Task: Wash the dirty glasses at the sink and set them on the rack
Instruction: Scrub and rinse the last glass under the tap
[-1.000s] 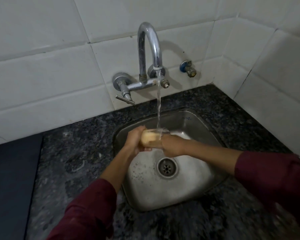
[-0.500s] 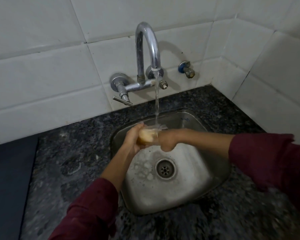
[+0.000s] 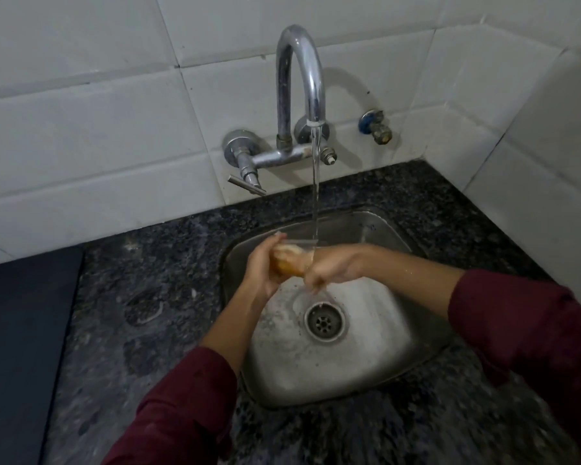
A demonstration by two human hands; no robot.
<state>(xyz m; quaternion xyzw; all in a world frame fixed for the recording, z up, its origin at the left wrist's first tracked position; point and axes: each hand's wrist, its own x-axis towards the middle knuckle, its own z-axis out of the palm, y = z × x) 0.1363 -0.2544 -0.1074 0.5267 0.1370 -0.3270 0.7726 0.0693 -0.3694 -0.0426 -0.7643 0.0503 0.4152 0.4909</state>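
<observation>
1. Right under the tap (image 3: 301,92), a glass (image 3: 291,260) sits in the running stream, above the sink (image 3: 366,347) drain.
2. Left hand (image 3: 260,268) wraps its fingers round the glass base; right hand (image 3: 331,265) curls fingers at the mouth end, looks like rubbing.
3. So, mid-rinse I'd say. No rack in view, so racking is still to do, and can't tell how many glasses are left.

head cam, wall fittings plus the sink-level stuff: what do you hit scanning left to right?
Dark panel → tap lever → left hand → glass → right hand → blue wall valve. The spout and the water stream overlap the hands' span, so they are left out.
</observation>
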